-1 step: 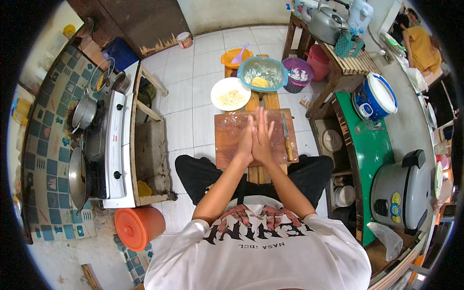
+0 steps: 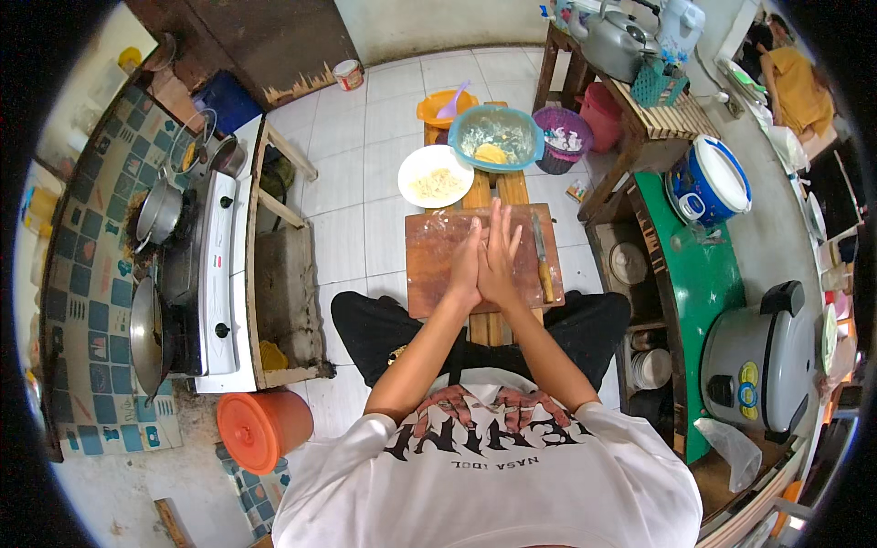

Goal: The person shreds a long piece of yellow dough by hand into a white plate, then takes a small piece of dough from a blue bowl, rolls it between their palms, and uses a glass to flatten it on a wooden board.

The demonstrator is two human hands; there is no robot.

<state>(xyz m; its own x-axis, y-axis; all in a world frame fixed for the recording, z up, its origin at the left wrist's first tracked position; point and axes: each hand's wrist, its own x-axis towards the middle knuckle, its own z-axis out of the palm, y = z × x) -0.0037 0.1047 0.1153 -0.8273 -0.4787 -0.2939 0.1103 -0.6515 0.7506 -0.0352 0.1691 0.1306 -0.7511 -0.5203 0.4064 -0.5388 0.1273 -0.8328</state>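
Note:
Palm against palm, my left hand [image 2: 467,267] and my right hand [image 2: 498,260] meet above a brown wooden cutting board [image 2: 429,265]. Both have their fingers stretched out straight; anything between the palms is hidden. A knife [image 2: 544,260] with a wooden handle lies along the board's right side. White flour-like smudges mark the board's far edge. Beyond it, a white plate [image 2: 411,170] holds pale yellow strips or pieces. A blue basin [image 2: 532,146], coated inside with white flour-like residue, contains a yellow dough lump [image 2: 494,153].
The board rests on a wooden bench [image 2: 514,190]. Behind the basin sits an orange bowl [image 2: 429,111] with a purple spoon [image 2: 449,110]. A stove [image 2: 217,274] stands left, an orange lidded bucket [image 2: 274,427] near it. On the right are a green-topped shelf [image 2: 699,274] and a large rice cooker [image 2: 763,365].
My right hand has slid slightly forward against my left palm, and its fingers are a little more spread. The other things stay in place.

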